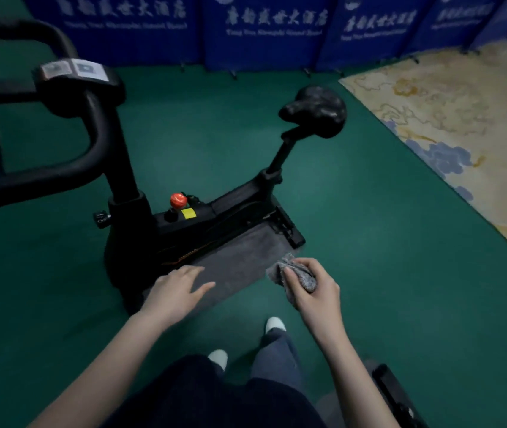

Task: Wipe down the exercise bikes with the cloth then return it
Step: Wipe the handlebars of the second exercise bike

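One black exercise bike (141,230) stood on a single grey mat (239,257) laid over the green floor (369,242). It carried one saddle (317,112), one curved handlebar (91,134) with one console (73,71), one red knob (178,200) and one yellow sticker (188,213) just beside that knob. The one cloth (304,278), grey and bunched, sat in the right hand (313,291), whose fingers were curled round it just off the mat's near corner. The left hand (175,291) was held flat over the mat's near edge with its fingers (189,270) straight and spread, gripping nothing; whether it touched the mat could not be told. Two pale shoe tips (275,324) showed below the hands. At least five blue printed screens (264,32) lined the back, one patterned carpet (446,118) lay to the right, and part of one more black object (394,393) showed at the lower right.
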`<move>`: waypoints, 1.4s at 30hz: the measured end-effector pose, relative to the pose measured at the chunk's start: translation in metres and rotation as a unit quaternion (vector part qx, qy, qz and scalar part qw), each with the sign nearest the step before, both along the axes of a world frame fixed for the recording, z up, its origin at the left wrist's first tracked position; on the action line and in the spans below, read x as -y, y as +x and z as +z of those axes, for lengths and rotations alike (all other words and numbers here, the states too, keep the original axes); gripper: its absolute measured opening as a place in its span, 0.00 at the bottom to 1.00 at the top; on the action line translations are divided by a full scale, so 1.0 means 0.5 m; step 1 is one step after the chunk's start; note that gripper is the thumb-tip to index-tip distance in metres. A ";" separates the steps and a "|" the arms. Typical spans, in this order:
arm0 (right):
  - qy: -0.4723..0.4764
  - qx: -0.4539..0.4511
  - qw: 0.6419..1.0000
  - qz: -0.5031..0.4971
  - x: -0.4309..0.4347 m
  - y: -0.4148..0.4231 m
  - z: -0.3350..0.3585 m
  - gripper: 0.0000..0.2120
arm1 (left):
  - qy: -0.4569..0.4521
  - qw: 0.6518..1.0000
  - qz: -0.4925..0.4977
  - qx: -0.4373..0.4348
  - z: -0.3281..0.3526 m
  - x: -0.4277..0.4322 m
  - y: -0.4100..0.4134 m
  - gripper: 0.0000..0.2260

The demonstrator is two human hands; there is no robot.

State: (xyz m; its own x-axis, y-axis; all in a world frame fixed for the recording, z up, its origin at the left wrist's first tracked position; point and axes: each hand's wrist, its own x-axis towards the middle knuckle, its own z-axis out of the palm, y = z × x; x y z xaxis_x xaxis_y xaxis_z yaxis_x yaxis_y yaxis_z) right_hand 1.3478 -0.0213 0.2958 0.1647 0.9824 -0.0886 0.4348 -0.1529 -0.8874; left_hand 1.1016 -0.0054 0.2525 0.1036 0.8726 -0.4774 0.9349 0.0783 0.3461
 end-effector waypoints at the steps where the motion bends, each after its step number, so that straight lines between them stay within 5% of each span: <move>1: -0.001 -0.001 1.000 0.027 -0.027 0.008 -0.003 0.03 | 0.001 1.000 0.031 0.003 -0.003 -0.001 0.005 0.27; 11: 0.004 -0.004 0.962 0.272 -0.260 0.089 -0.016 0.06 | 0.006 0.951 0.307 0.022 -0.002 0.027 0.130 0.28; 19: -0.005 -0.041 0.908 0.417 -0.347 -0.001 0.006 0.04 | 0.033 0.884 0.465 0.026 0.026 0.089 0.160 0.28; 42: 0.142 -0.211 0.757 0.602 -0.403 -0.406 0.253 0.04 | 0.190 0.723 0.663 -0.036 0.110 0.101 -0.073 0.29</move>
